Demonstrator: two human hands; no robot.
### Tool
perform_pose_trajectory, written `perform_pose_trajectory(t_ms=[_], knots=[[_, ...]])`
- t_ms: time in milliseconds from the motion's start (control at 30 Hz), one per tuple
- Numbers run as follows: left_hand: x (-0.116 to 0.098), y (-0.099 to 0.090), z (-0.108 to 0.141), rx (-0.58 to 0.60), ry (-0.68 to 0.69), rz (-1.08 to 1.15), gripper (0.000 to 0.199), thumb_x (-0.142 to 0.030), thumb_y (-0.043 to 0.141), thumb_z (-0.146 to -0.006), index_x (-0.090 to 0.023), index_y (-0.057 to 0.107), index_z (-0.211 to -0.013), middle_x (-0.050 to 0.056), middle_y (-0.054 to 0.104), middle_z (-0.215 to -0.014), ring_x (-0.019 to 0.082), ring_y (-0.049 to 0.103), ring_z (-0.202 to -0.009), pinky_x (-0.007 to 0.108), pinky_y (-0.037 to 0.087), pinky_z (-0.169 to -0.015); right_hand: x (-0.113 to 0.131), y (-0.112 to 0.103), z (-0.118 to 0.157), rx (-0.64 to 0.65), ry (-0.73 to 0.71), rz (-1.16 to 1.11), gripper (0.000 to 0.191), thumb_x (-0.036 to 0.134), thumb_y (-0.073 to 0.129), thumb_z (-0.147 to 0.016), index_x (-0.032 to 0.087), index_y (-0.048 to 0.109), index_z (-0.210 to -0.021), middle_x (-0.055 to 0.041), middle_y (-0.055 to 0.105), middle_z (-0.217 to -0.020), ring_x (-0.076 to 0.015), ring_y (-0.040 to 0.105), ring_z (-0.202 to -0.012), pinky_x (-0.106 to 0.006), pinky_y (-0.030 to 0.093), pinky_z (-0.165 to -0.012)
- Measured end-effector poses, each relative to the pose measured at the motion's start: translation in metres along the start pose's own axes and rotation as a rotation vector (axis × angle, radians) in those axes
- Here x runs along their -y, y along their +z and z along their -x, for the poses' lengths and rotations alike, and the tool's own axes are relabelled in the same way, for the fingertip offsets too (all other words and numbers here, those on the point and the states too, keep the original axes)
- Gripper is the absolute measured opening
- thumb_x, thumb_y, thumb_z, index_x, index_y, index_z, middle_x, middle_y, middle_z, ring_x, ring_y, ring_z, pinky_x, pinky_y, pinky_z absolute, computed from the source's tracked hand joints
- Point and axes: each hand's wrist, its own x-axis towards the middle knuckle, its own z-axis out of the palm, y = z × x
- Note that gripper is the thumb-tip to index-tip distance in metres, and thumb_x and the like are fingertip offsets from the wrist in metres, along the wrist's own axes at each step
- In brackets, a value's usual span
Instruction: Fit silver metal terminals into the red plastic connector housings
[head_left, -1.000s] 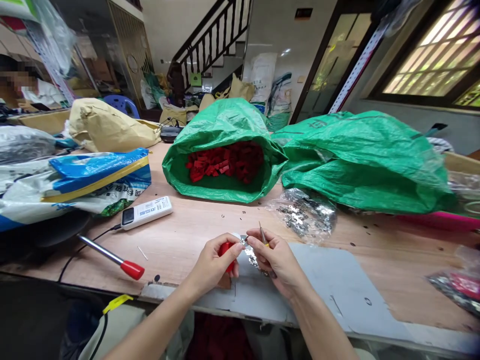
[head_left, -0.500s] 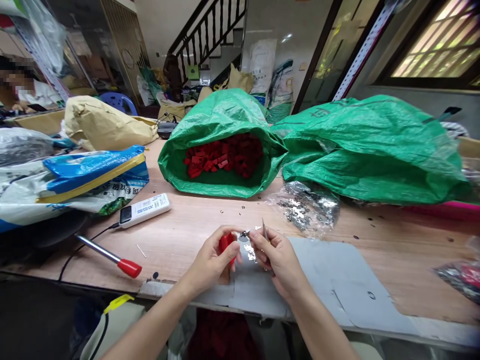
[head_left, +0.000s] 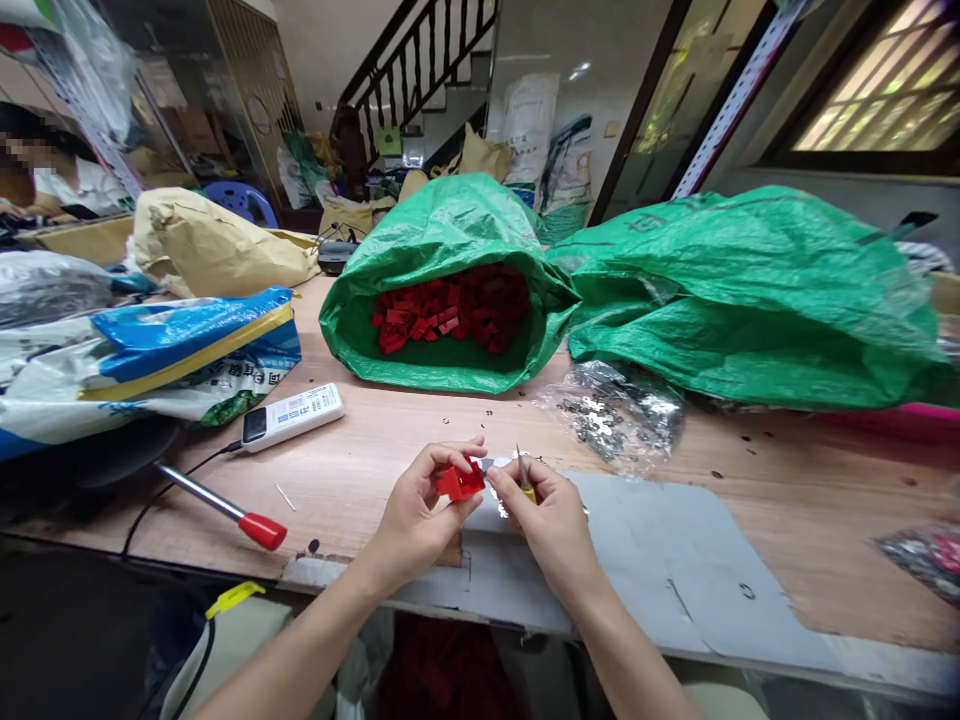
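My left hand (head_left: pixel 420 505) is closed around a small red plastic part (head_left: pixel 461 482), whose hollow side shows. Facing it, my right hand (head_left: pixel 546 500) grips a pointed metal tool (head_left: pixel 523 468) with a yellow handle, its tip sticking up. The right thumb and forefinger also pinch something tiny and dark against the edge of the red part; its shape is too small to make out. Below the hands, loose shiny metal pieces (head_left: pixel 501 503) lie on a grey sheet (head_left: pixel 637 540), partly hidden by the fingers.
A green sack (head_left: pixel 360 340) full of red parts lies open ahead, another green sack (head_left: pixel 757 300) to its right. A clear bag of metal pieces (head_left: pixel 611 415) sits before them. At left are a white device (head_left: pixel 296 415) and a red-tipped lever (head_left: pixel 259 530). A person (head_left: pixel 67 170) sits far left.
My left hand has turned the red part so its hollow side shows. The right fingertips have brought the small dark thing up against it.
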Motion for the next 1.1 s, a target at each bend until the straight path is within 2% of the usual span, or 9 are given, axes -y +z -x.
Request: perform_pose_trajectory(t_ms=[167,367,467,567,633,700,800,967,1100], knots=[[-0.001,0.002,0.001,-0.005,0.021,-0.038,0.018,-0.013,0.070,-0.084,-0.021,0.059,-0.096,0.010,0.063,-0.127,0.026,0.053,-0.134,0.040,0.045,-0.109,0.002,0.001,0.001,-0.017,-0.107,0.157,0.034,0.046,0.065,-0.083,0.021,0.054,-0.062,0.0019,0.046,-0.058,-0.0136,0.037,-0.055,-0.028,0.030,-0.052],[0.003,0.001,0.001,0.026,0.066,-0.058,0.018,-0.011,0.066,-0.086,-0.021,0.059,-0.099,0.010,0.063,-0.125,0.027,0.052,-0.135,0.044,0.043,-0.112,-0.002,0.000,-0.001,0.017,-0.097,0.146,0.034,0.046,0.068,-0.081,0.021,0.056,-0.062,0.0012,0.048,-0.058,-0.0138,0.039,-0.057,-0.027,0.030,-0.052],[0.005,0.001,0.003,0.050,0.082,-0.046,0.019,-0.009,0.066,-0.086,-0.020,0.059,-0.099,0.010,0.063,-0.126,0.027,0.052,-0.135,0.045,0.043,-0.113,-0.001,0.000,-0.001,0.109,0.102,-0.058,0.036,0.051,0.077,-0.074,0.021,0.057,-0.069,0.0054,0.040,-0.054,-0.0099,0.032,-0.049,-0.023,0.024,-0.044],[0.005,0.002,0.004,0.051,0.088,0.002,0.020,-0.008,0.066,-0.086,-0.021,0.059,-0.099,0.010,0.063,-0.126,0.028,0.053,-0.135,0.047,0.042,-0.113,0.005,0.000,0.000,0.256,0.356,-0.317,0.042,0.051,0.082,-0.071,0.023,0.058,-0.088,0.0103,0.034,-0.054,-0.0056,0.020,-0.044,-0.018,0.011,-0.040],[0.004,0.003,0.004,0.050,0.093,0.033,0.021,-0.008,0.067,-0.086,-0.021,0.058,-0.099,0.009,0.063,-0.125,0.028,0.053,-0.135,0.047,0.043,-0.113,0.009,-0.001,0.001,0.343,0.459,-0.428,0.045,0.049,0.084,-0.071,0.023,0.057,-0.097,0.0109,0.035,-0.057,-0.0038,0.015,-0.044,-0.015,0.006,-0.039],[0.003,0.003,0.003,0.047,0.099,0.057,0.022,-0.009,0.069,-0.086,-0.022,0.058,-0.100,0.009,0.063,-0.125,0.027,0.052,-0.135,0.046,0.043,-0.113,0.010,-0.003,0.000,0.383,0.520,-0.492,0.046,0.048,0.085,-0.070,0.023,0.057,-0.097,0.0108,0.036,-0.059,-0.0029,0.012,-0.044,-0.015,0.003,-0.039],[0.002,0.002,0.000,0.023,0.098,0.095,0.023,-0.009,0.071,-0.084,-0.021,0.057,-0.097,0.008,0.063,-0.124,0.027,0.053,-0.135,0.046,0.044,-0.113,0.008,-0.008,-0.002,0.376,0.500,-0.496,0.042,0.052,0.082,-0.073,0.020,0.059,-0.088,0.0106,0.035,-0.053,-0.0030,0.010,-0.043,-0.016,0.003,-0.038],[0.002,0.002,0.001,0.036,0.109,0.092,0.023,-0.010,0.073,-0.083,-0.020,0.057,-0.095,0.009,0.065,-0.122,0.028,0.055,-0.133,0.047,0.044,-0.112,0.006,-0.011,-0.004,0.371,0.391,-0.344,0.046,0.058,0.078,-0.075,0.018,0.056,-0.075,0.0105,0.034,-0.042,-0.0030,0.013,-0.041,-0.017,0.006,-0.039],[0.006,0.001,0.005,0.097,0.161,0.032,0.025,-0.006,0.071,-0.083,-0.020,0.056,-0.097,0.008,0.067,-0.121,0.026,0.056,-0.131,0.052,0.033,-0.119,0.008,-0.010,-0.003,0.375,0.348,-0.315,0.050,0.055,0.084,-0.069,0.018,0.052,-0.075,0.0096,0.038,-0.052,-0.0024,0.020,-0.043,-0.016,0.010,-0.040]])
